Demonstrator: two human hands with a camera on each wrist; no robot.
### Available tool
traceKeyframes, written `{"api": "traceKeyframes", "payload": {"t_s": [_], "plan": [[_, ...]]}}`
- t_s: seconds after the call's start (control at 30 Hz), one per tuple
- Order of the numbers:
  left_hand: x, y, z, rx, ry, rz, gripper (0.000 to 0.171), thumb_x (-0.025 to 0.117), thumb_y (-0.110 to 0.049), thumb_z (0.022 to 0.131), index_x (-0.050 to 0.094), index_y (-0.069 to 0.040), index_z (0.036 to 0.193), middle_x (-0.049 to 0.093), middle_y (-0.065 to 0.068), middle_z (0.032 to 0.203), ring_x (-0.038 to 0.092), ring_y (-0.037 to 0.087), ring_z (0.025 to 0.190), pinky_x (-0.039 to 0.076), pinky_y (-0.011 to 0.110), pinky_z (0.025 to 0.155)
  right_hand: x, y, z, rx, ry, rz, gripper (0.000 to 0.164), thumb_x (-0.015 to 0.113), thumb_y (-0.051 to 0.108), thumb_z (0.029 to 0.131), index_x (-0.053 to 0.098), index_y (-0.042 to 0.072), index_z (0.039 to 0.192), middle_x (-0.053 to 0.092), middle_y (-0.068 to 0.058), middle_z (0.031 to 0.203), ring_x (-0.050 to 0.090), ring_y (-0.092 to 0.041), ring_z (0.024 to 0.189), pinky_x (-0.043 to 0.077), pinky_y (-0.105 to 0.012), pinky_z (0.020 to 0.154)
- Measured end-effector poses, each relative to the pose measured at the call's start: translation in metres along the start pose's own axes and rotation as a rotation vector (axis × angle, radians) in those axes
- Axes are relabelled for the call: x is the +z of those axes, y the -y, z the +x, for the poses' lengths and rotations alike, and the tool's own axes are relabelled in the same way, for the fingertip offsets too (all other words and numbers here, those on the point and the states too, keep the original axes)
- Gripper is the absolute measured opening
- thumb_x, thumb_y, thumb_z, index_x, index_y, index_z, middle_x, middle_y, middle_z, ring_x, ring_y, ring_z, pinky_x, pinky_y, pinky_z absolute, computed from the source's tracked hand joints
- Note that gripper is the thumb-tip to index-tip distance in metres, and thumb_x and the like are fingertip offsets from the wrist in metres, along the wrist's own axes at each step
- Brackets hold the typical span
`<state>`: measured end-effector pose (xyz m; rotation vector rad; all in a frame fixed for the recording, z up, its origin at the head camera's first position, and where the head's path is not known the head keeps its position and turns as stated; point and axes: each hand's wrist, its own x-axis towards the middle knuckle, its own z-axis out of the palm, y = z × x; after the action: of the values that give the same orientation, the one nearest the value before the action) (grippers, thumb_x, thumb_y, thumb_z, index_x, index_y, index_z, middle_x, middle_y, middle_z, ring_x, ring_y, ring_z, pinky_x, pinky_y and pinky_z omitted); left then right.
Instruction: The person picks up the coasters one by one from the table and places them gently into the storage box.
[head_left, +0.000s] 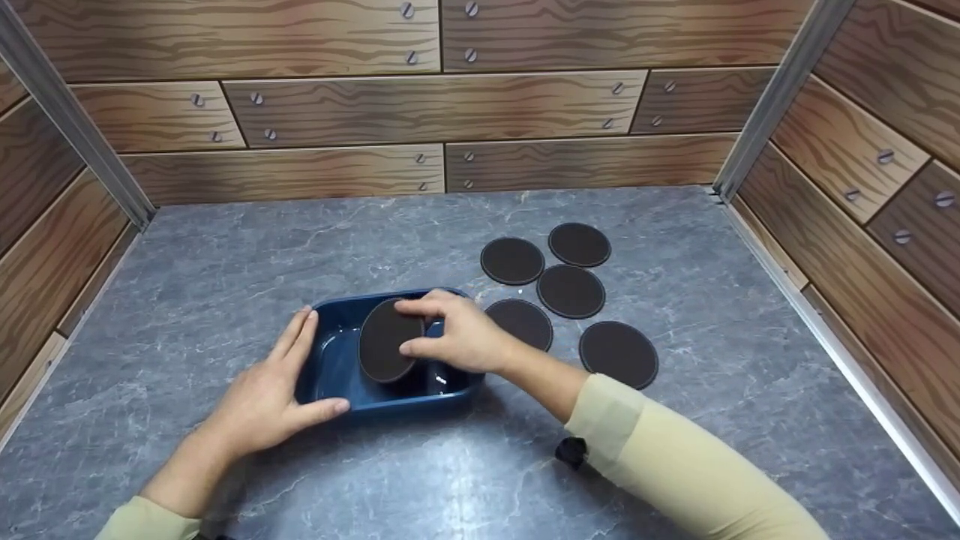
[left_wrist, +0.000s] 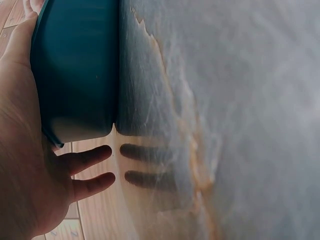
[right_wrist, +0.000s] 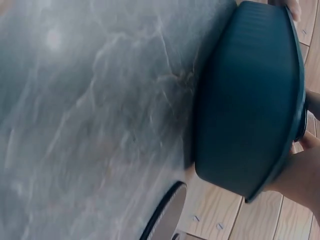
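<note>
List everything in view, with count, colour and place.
Table: 1, grey marbled, beneath the tray
Tray: 1, blue, on the table
Held disc: 1, dark brown, over the tray
Loose discs: 5, dark brown, on the table, right of the tray
Walls: 3, brown wood-patterned, back and both sides
Posts: 2, grey, back corners
Small object: 1, black, by the right sleeve
Sleeves: 2, pale yellow-green, on both arms
Left hand: 1, bare, touching the tray
Right hand: 1, bare, pinching the held disc
</note>
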<state>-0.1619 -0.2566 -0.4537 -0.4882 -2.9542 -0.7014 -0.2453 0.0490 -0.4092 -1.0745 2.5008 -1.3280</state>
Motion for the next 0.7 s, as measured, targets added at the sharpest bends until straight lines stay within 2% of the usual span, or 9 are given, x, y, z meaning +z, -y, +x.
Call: {"api": "traceKeyframes", "payload": {"t_s": [0.07, 0.23, 0.33, 0.53, 0.7], "plan": [[0.000, 0.000, 0.000, -0.003, 0.003, 0.000, 0.121, 0.074, -0.070, 0.089, 0.006, -0.017, 0.173, 0.006, 0.008, 0.179, 0.063, 0.053, 0.120, 0.050, 0.069, 0.093, 0.004, 0.000, 0.001, 0.008, 0.014, -0.026, 0.057, 0.085, 0.022, 0.090, 0.069, 0.007, 0.142, 0.070, -0.008, 0.122, 0.062, -0.022, 0.112, 0.049, -0.046, 0.100], [0.000, 0.000, 0.000, -0.005, 0.002, 0.003, 0.121, 0.074, -0.070, 0.088, 0.006, -0.017, 0.173, 0.005, 0.008, 0.179, 0.063, 0.053, 0.119, 0.051, 0.070, 0.092, 0.008, 0.000, 0.001, 0.043, 0.051, -0.096, 0.059, 0.085, 0.026, 0.090, 0.068, 0.011, 0.144, 0.068, -0.003, 0.121, 0.061, -0.020, 0.110, 0.049, -0.037, 0.096], [0.000, 0.000, -0.001, -0.007, 0.004, 0.004, 0.121, 0.074, -0.071, 0.088, 0.005, -0.018, 0.173, 0.005, 0.008, 0.179, 0.063, 0.053, 0.119, 0.050, 0.070, 0.092, 0.010, -0.001, 0.001, 0.034, 0.067, -0.138, 0.059, 0.085, 0.025, 0.090, 0.068, 0.011, 0.145, 0.067, -0.004, 0.123, 0.061, -0.021, 0.111, 0.048, -0.036, 0.095], [0.000, -0.001, 0.000, -0.009, 0.010, 0.002, 0.121, 0.073, -0.071, 0.088, 0.005, -0.018, 0.173, 0.004, 0.008, 0.179, 0.062, 0.055, 0.121, 0.050, 0.071, 0.093, 0.013, -0.001, 0.000, 0.014, 0.080, -0.241, 0.058, 0.083, 0.024, 0.092, 0.067, 0.010, 0.145, 0.068, -0.008, 0.127, 0.063, -0.026, 0.118, 0.049, -0.041, 0.102], [0.000, 0.000, 0.000, 0.006, -0.008, 0.010, 0.121, 0.076, -0.069, 0.088, 0.008, -0.015, 0.173, 0.007, 0.008, 0.178, 0.064, 0.054, 0.116, 0.051, 0.068, 0.092, 0.014, 0.000, 0.000, 0.028, 0.113, -0.305, 0.057, 0.081, 0.025, 0.095, 0.064, 0.009, 0.148, 0.068, -0.009, 0.140, 0.062, -0.025, 0.131, 0.046, -0.040, 0.111]]}}
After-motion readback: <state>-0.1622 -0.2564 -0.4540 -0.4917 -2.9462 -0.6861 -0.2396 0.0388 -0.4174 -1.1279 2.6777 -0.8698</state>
